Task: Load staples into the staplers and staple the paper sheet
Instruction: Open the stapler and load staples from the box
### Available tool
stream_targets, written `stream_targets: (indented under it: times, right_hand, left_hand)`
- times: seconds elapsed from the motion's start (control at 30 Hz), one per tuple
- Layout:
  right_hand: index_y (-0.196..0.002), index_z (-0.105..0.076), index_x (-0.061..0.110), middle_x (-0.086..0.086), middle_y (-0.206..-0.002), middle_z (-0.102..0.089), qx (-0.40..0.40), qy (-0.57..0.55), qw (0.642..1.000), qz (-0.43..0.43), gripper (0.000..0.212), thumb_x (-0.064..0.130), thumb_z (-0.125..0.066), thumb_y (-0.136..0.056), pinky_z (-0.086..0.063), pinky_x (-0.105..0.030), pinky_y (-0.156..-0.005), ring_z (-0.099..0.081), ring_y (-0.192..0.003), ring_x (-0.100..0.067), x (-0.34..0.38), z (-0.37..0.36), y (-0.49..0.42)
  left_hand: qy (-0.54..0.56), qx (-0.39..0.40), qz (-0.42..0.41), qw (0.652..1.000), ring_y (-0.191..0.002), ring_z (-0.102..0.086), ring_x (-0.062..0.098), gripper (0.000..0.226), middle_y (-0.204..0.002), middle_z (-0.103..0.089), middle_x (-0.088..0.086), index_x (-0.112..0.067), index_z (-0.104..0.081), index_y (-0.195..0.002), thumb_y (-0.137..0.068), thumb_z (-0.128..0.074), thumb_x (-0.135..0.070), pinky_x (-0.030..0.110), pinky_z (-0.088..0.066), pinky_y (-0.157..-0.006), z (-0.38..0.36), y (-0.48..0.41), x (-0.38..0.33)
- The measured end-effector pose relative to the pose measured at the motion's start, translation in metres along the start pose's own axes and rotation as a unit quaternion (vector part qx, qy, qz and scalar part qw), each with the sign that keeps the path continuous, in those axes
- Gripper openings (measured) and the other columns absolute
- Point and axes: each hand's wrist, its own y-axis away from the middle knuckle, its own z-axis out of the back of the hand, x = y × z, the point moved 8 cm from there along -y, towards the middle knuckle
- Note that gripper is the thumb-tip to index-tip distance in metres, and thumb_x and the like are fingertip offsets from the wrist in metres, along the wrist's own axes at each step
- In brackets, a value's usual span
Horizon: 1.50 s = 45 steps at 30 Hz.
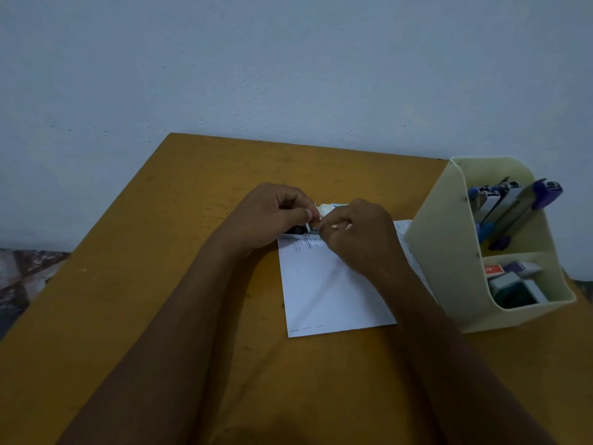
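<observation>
- The left hand [276,216], just left of centre, is seen with fingers curled and thumb pressed in. A small dark stapler [296,231] is gripped at the paper's upper edge, though most of it is hidden.
- A silvery strip [313,230] is visible between the hands and is judged to be staples. It is expected to be light and brittle, so it should be held by its long sides and kept straight.
- A white box [335,207] is seen just above the hands; whether it is touched cannot be told.
- The right hand [356,234] is closed to a pinch, its fingertips drawn together on the strip.
- The paper sheet [333,293] lies flat on the table [160,284], below centre. It is judged thin and easily slid, best pinned near a corner.
- Further staplers [513,213] stand in the organizer [449,252] at right. They are judged rigid, to be gripped round the body.
</observation>
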Motion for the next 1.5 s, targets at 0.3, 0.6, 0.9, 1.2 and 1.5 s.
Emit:
stream_targets:
  times: [0.3, 0.6, 0.9, 1.2, 1.5]
  right_hand:
    - [-0.081, -0.076, 0.023, 0.000, -0.072, -0.062, -0.006, 0.076, 0.965, 0.252, 0.013, 0.019, -0.066, -0.073, -0.041, -0.037, -0.055, -0.047, -0.070, -0.021, 0.020, 0.005, 0.007]
    - [-0.068, -0.071, 0.019, 0.001, -0.074, -0.062, -0.022, 0.058, 0.964, 0.257, 0.001, 0.020, -0.070, -0.069, -0.041, -0.038, -0.061, -0.049, -0.073, -0.021, 0.015, 0.010, 0.007]
    - [-0.084, -0.070, 0.025, 0.003, -0.080, -0.064, 0.004, 0.040, 0.967, 0.253, 0.013, 0.023, -0.063, -0.073, -0.041, -0.042, -0.067, -0.053, -0.074, -0.022, 0.011, 0.008, 0.005]
    - [-0.074, -0.072, 0.023, 0.003, -0.081, -0.063, -0.007, 0.052, 0.971, 0.232, 0.013, 0.034, -0.064, -0.072, -0.042, -0.041, -0.066, -0.050, -0.079, -0.020, 0.007, 0.013, 0.004]
    - [-0.079, -0.065, 0.024, 0.007, -0.081, -0.063, 0.011, 0.074, 0.979, 0.190, 0.022, 0.039, -0.069, -0.064, -0.039, -0.034, -0.068, -0.049, -0.076, -0.016, -0.005, 0.019, 0.001]
  left_hand:
    - [0.010, -0.002, 0.000, 1.000, -0.084, -0.067, 0.026, 0.014, -0.088, -0.073, 0.005, -0.011, -0.074, -0.090, -0.088, -0.060, -0.007, 0.042, -0.054, -0.081, 0.002, 0.000, 0.002]
    - [0.003, -0.008, -0.001, 1.000, -0.082, -0.067, 0.015, 0.013, -0.090, -0.073, 0.000, -0.011, -0.074, -0.090, -0.089, -0.061, -0.010, 0.027, -0.054, -0.077, 0.002, 0.000, 0.003]
    - [-0.005, -0.004, -0.003, 1.000, -0.081, -0.067, 0.011, 0.016, -0.089, -0.073, -0.003, -0.012, -0.074, -0.091, -0.089, -0.059, -0.010, 0.021, -0.052, -0.073, 0.002, -0.001, 0.002]
    - [-0.005, -0.006, 0.004, 1.000, -0.083, -0.067, 0.022, 0.010, -0.086, -0.073, 0.004, -0.014, -0.073, -0.089, -0.086, -0.067, -0.021, 0.038, -0.054, -0.079, 0.003, 0.000, 0.006]
    - [-0.007, -0.003, -0.012, 1.000, -0.080, -0.067, 0.018, 0.013, -0.084, -0.073, 0.001, -0.015, -0.074, -0.089, -0.083, -0.071, -0.026, 0.035, -0.054, -0.076, 0.002, 0.001, 0.003]
